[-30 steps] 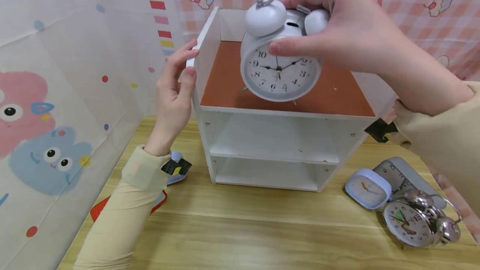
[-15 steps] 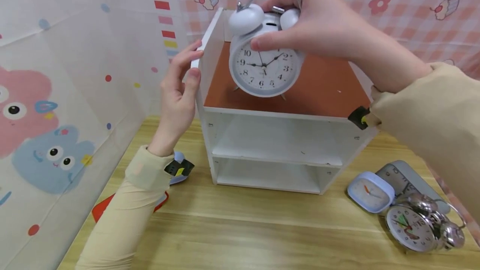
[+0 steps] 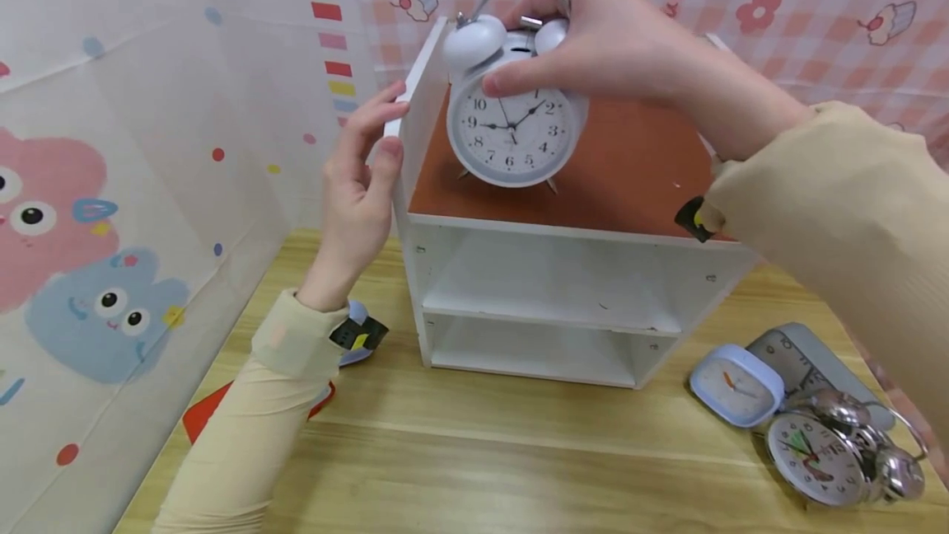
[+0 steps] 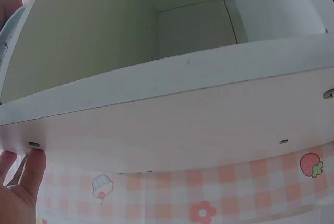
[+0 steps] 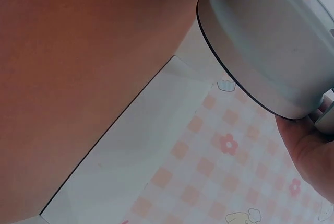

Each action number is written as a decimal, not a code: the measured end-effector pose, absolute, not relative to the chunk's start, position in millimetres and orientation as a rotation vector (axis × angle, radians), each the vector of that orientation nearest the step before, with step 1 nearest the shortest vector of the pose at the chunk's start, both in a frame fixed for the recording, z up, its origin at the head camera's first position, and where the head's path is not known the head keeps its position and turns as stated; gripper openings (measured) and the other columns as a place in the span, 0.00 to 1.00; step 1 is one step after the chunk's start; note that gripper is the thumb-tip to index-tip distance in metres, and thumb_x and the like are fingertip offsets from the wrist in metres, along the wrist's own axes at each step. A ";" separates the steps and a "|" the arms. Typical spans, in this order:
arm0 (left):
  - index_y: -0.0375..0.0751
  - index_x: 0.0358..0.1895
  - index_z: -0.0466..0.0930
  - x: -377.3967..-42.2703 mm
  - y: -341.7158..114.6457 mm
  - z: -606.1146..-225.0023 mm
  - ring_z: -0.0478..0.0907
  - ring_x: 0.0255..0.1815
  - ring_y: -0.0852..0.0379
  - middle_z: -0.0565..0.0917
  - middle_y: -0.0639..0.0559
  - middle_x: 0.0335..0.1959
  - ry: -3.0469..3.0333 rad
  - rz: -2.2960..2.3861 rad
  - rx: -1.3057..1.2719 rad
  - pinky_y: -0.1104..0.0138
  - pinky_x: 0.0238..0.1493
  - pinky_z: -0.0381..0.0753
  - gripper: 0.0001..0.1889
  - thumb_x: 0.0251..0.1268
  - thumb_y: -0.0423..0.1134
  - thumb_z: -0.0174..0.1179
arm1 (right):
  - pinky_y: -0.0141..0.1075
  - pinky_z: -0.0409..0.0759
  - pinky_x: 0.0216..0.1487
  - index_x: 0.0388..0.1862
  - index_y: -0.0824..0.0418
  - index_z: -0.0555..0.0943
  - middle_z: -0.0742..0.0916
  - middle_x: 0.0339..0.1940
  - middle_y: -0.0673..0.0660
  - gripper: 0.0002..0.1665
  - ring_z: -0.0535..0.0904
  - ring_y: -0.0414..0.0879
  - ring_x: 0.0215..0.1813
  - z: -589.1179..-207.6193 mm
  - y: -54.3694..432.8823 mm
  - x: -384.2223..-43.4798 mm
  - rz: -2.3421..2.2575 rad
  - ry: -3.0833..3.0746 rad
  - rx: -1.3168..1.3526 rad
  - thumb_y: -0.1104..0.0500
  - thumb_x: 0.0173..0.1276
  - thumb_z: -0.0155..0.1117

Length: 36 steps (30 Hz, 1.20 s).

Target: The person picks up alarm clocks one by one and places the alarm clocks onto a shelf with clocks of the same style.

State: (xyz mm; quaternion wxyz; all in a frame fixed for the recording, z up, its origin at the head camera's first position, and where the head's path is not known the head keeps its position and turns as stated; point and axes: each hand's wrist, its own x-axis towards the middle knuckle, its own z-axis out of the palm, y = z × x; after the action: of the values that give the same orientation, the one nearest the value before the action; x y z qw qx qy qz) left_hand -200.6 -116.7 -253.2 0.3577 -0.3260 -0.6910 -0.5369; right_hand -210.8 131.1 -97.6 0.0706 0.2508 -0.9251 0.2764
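My right hand [image 3: 608, 44] grips a white twin-bell alarm clock [image 3: 511, 138] around its upper body, thumb on the dial's top and the other fingers behind. The clock stands nearly upright, its thin feet close over the brown top board [image 3: 623, 163] of a white shelf unit [image 3: 549, 270], left of centre. In the right wrist view, the clock's back [image 5: 266, 46] hangs beside the brown surface. My left hand [image 3: 359, 188] touches the front edge of the shelf's left side panel [image 3: 426, 89] with its fingertips. Its fingers [image 4: 34, 169] press that panel's outer face in the left wrist view.
On the wooden table [image 3: 504, 468] right of the shelf are a small blue clock [image 3: 736, 386], a grey clock [image 3: 823, 369] and a silver twin-bell alarm clock [image 3: 819, 460]. A red-edged object [image 3: 203, 412] and a blue one [image 3: 358, 353] lie partly behind my left arm.
My right hand has carried the white alarm clock left and slightly back over the brown top board. My left hand keeps its place at the side panel; the head view has shifted slightly.
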 end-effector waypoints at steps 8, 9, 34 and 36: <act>0.31 0.66 0.73 -199.9 -114.8 -254.4 0.77 0.73 0.47 0.74 0.38 0.76 -1.783 -1.385 -0.842 0.66 0.69 0.82 0.30 0.83 0.57 0.49 | 0.24 0.84 0.43 0.60 0.53 0.83 0.87 0.52 0.57 0.32 0.84 0.48 0.44 -100.3 125.6 -213.6 0.895 -2.800 0.792 0.41 0.62 0.80; 0.31 0.66 0.73 -199.9 -114.7 -254.7 0.77 0.73 0.47 0.74 0.38 0.76 -1.785 -1.381 -0.841 0.66 0.69 0.82 0.30 0.83 0.57 0.49 | 0.24 0.84 0.43 0.61 0.52 0.83 0.87 0.52 0.57 0.32 0.84 0.48 0.45 -100.6 125.3 -214.2 0.899 -2.802 0.794 0.41 0.62 0.80; 0.30 0.66 0.73 -199.6 -113.1 -254.4 0.76 0.74 0.48 0.74 0.38 0.76 -1.764 -1.391 -0.832 0.64 0.72 0.81 0.31 0.83 0.58 0.49 | 0.30 0.81 0.48 0.62 0.51 0.82 0.87 0.50 0.52 0.33 0.82 0.47 0.48 -100.3 122.1 -228.5 0.913 -2.855 0.822 0.39 0.62 0.79; 0.30 0.66 0.73 -199.6 -113.2 -254.1 0.76 0.75 0.48 0.74 0.37 0.76 -1.760 -1.396 -0.833 0.64 0.73 0.81 0.31 0.83 0.57 0.49 | 0.30 0.82 0.48 0.63 0.50 0.81 0.86 0.51 0.52 0.34 0.82 0.47 0.48 -100.4 121.9 -228.8 0.900 -2.854 0.834 0.39 0.63 0.78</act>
State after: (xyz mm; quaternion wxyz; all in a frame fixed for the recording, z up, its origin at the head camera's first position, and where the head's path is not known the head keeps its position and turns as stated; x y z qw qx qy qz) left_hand -199.6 -113.2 -254.1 0.3643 -0.3239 -0.6842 -0.5425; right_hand -228.8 121.9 -100.4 0.0175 0.2684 -0.9186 0.2897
